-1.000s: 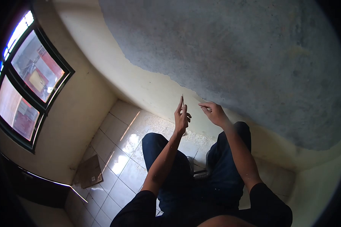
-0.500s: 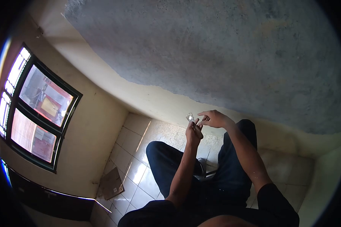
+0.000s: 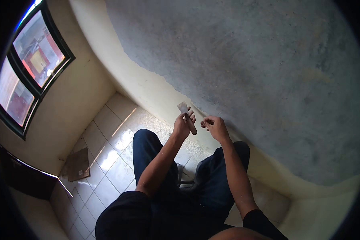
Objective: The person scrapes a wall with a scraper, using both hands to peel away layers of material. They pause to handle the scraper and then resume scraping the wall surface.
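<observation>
left hand [image 3: 181, 127] gripping scraper [image 3: 183, 107], blade up | right hand [image 3: 214, 128] just came off the blade, fingers pinched, can't tell if it's holding anything

Wall [image 3: 248, 72] close behind scraper [image 3: 183, 108] blocks forward; tiled floor [image 3: 108, 136] left open; legs [image 3: 148, 148] crowd below.

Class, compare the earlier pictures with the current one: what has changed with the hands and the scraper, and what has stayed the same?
The right hand, which touched the blade of the scraper half a second ago, has drawn off to the right, fingers curled. The left hand still grips the scraper by its handle, blade up. The person stays seated facing the grey wall.
</observation>
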The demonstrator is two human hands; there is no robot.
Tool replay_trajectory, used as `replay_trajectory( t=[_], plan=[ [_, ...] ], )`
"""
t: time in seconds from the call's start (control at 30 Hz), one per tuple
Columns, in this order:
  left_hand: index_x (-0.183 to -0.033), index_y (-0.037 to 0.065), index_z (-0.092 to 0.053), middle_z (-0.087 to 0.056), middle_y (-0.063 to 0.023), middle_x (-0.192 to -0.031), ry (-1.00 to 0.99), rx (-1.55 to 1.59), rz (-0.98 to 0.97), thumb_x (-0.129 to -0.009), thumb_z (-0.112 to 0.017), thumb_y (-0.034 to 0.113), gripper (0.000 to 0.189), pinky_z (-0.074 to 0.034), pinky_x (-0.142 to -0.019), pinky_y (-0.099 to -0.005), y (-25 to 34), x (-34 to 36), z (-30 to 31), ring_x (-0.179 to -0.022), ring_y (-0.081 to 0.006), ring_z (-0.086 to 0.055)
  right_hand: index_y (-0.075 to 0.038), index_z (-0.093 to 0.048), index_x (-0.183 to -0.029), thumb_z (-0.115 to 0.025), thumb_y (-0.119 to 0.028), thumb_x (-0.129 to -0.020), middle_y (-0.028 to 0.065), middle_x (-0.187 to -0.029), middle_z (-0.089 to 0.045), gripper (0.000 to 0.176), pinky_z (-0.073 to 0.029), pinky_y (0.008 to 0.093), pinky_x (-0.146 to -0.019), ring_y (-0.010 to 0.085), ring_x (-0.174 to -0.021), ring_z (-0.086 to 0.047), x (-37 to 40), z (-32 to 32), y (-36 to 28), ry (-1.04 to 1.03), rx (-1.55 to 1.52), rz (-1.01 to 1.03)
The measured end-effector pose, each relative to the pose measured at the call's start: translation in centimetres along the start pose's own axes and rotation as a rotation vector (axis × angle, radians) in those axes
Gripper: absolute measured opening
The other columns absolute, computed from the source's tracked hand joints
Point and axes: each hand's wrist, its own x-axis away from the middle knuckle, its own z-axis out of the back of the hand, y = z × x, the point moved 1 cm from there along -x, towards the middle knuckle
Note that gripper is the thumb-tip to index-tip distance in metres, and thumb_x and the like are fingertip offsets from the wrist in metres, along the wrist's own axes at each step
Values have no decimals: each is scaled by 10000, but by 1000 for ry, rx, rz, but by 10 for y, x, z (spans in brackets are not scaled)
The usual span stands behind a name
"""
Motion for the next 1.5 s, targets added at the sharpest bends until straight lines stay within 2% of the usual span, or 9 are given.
replay_trajectory(
  t=[0.2, 0.3, 0.37, 0.43, 0.53, 0.83, 1.03, 1.33, 1.5],
  plan=[
    [-1091, 53, -587, -607, -90, -1011, -187, -14, -16, -1150, -384, 340, 356, -529, -934, -421, 9, -24, -32, -959, -236, -629, 66, -720, -1091, -563, -438, -1111, 121, -894, -772, 528, -600, 340, -733, 181, -809, -745, -26, -11, 0, 16, 111, -23],
    [-1098, 74, -600, -605, -79, -989, -144, -123, 23, -1145, -380, 386, 384, -516, -929, -397, -2, -22, -29, -922, -223, -615, 67, -718, -1105, -612, -523, -1066, 194, -867, -741, 601, -565, 393, -729, 250, -819, -737, -36, -18, 24, -86, 46, -99],
    [-1018, 79, -618, -627, -63, -989, -108, -396, -51, -1151, -405, 391, 401, -493, -911, -339, -9, -19, -27, -960, -189, -610, 100, -675, -1061, -621, -374, -1070, 201, -800, -697, 477, -563, 411, -722, 256, -799, -728, -24, -20, -5, -63, 140, -38],
    [-1034, 57, -621, -625, -66, -1003, -198, -690, -312, -1154, -420, 400, 415, -486, -895, -321, -14, -15, -29, -920, -172, -610, 107, -651, -1026, -607, -270, -1066, 189, -771, -681, 382, -565, 417, -698, 250, -767, -720, -20, -28, -6, 36, 232, 145],
    [-1100, 25, -610, -630, -70, -1023, -218, -1189, -605, -1137, -514, 343, 335, -495, -884, -320, -5, -21, -24, -909, -152, -614, 95, -627, -1000, -583, -149, -1039, 126, -766, -675, 251, -554, 382, -623, 206, -678, -684, -26, -25, 5, -118, 114, -182],
    [-1225, -10, -596, -696, -95, -1136, -131, -498, -234, -992, -768, 179, 347, -537, -924, -345, 18, -18, -20, -1039, -182, -658, -113, -469, -928, -470, -319, -1150, -56, -721, -432, 303, -294, 190, -432, 13, -527, -393, -19, -39, -67, -55, -401, -445],
    [-1243, 17, -629, -654, -152, -1254, 31, -666, -550, -904, -821, 106, 399, -568, -965, -371, 27, 0, -39, -1113, -251, -670, -117, -349, -1653, -427, -250, -1158, -42, -815, -440, 518, -323, 167, -458, 13, -578, -385, -20, -46, -92, -43, -416, -402],
    [-1605, 30, -420, -447, -201, -1602, -232, -960, -676, -1064, -526, 133, 560, -368, -1219, -432, 25, 37, -36, -1443, -379, -465, -115, -519, -1565, -508, -218, -1143, -98, -722, -417, 434, -250, 189, -394, -11, -488, -335, -10, -63, -71, 159, -496, -332],
    [-1663, 42, -295, -309, -155, -1724, -298, -1050, -647, -1092, -482, 180, 617, -413, -1177, -446, 22, 44, -30, -1421, -418, -472, -105, -508, -1571, -513, -215, -1141, -96, -755, -497, 444, -253, 174, -395, -25, -501, -350, -8, -61, -61, 177, -464, -321]
  ],
)
